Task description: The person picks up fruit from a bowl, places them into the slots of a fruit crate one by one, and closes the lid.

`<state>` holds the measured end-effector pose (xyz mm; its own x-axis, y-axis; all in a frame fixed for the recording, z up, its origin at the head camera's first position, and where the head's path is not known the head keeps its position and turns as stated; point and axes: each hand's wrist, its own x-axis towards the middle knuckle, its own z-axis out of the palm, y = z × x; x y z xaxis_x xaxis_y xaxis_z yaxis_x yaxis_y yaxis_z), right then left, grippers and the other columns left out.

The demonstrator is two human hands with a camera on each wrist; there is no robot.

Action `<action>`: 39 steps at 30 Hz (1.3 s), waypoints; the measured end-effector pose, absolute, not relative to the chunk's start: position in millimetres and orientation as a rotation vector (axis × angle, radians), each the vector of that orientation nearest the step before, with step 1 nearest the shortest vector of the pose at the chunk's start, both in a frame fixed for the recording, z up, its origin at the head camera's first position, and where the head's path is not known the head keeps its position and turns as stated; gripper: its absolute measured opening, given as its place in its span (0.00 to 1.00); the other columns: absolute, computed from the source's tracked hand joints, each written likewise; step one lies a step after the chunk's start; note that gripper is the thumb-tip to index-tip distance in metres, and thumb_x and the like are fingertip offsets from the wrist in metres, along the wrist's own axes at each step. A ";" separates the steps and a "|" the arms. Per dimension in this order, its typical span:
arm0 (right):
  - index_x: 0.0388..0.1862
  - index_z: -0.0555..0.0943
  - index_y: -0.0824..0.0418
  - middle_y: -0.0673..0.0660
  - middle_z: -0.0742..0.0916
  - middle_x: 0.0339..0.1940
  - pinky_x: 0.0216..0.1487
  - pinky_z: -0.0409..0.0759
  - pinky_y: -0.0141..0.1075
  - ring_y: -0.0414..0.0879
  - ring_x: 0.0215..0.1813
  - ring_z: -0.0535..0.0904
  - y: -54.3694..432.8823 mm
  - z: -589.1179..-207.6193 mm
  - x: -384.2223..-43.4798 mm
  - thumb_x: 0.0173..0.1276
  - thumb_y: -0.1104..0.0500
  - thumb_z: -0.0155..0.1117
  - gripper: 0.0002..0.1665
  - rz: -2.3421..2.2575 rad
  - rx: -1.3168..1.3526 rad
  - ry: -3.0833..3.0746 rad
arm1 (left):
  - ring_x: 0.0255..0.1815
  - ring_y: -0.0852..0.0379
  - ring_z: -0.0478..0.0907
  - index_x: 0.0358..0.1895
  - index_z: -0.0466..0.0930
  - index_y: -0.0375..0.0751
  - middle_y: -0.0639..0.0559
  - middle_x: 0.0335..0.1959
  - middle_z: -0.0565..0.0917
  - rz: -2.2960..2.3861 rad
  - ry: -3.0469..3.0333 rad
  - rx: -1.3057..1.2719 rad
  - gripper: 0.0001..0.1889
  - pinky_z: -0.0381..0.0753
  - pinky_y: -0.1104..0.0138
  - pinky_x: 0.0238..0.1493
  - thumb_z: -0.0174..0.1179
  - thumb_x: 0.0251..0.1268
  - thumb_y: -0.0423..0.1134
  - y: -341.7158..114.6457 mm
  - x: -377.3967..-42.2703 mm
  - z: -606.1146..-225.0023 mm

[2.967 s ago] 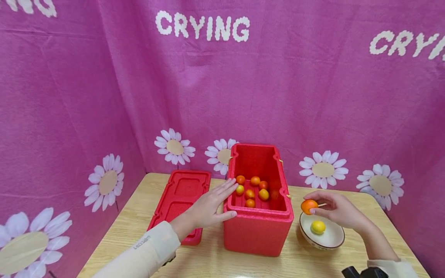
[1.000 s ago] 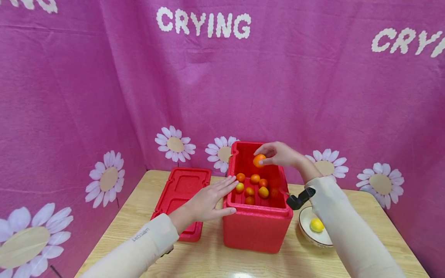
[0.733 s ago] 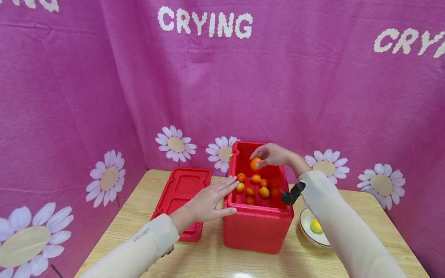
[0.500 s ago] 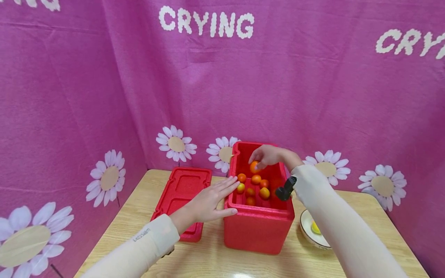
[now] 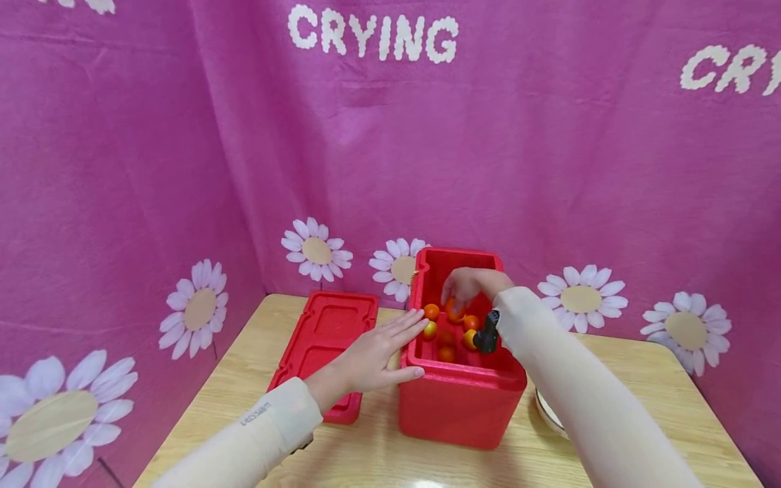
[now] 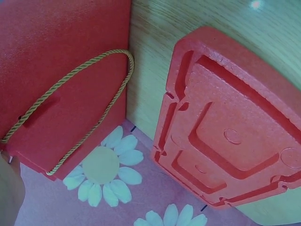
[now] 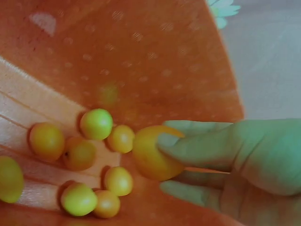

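My right hand (image 5: 471,283) reaches down inside the red foam box (image 5: 460,413). It holds a round orange fruit (image 7: 149,153) between thumb and fingers, and in the right wrist view the fruit is close over others. Several orange fruits (image 7: 47,141) and yellow ones (image 5: 430,329) lie on the box floor, some partly hidden by the right wrist. With fingers straight, my left hand (image 5: 381,349) rests on the box's left rim. In the left wrist view only a bit of that hand shows, beside a gold rope handle (image 6: 84,70).
Left of the box, a red lid (image 5: 334,332) lies on the wooden table (image 5: 390,457). To the right stands a bowl (image 5: 549,413), mostly hidden behind the right sleeve. A pink curtain (image 5: 378,149) with daisies closes off the back and sides.
From above the bowl, my right hand has carried the orange fruit left and down into the box. The left hand has stayed on the rim. The bowl is now largely covered by the arm.
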<state>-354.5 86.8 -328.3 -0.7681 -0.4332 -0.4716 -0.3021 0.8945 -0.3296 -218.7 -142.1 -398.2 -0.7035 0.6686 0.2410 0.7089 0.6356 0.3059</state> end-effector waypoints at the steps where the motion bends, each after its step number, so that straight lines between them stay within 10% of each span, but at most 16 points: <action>1: 0.55 0.81 0.60 0.60 0.85 0.50 0.59 0.81 0.47 0.51 0.47 0.82 86.5 -331.3 -355.8 0.61 0.63 0.67 0.21 -0.311 -0.550 2.513 | 0.81 0.56 0.47 0.77 0.46 0.58 0.61 0.80 0.48 -0.582 -2.745 -1.158 0.42 0.61 0.54 0.76 0.54 0.64 0.63 -142.2 -218.8 -398.3; 29: 0.55 0.80 0.63 0.63 0.85 0.53 0.57 0.82 0.47 0.55 0.53 0.81 102.2 -309.1 -349.1 0.62 0.60 0.66 0.21 -0.346 -0.673 2.669 | 0.81 0.60 0.45 0.77 0.48 0.59 0.61 0.80 0.48 -0.619 -2.783 -1.130 0.42 0.61 0.56 0.76 0.56 0.63 0.61 -141.4 -219.4 -396.9; 39: 0.43 0.83 0.66 0.61 0.89 0.38 0.49 0.85 0.44 0.50 0.41 0.85 133.9 -304.4 -314.0 0.61 0.66 0.66 0.11 -0.418 -1.035 2.744 | 0.81 0.60 0.46 0.77 0.47 0.60 0.62 0.80 0.48 -0.633 -2.785 -1.119 0.41 0.63 0.54 0.75 0.55 0.63 0.63 -139.2 -218.5 -397.8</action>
<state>-314.0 133.9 -304.4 -0.7419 -0.6671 -0.0672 -0.6169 0.7184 -0.3216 -218.5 -139.2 -397.8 -0.7313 0.6462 0.2180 0.6770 0.6492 0.3468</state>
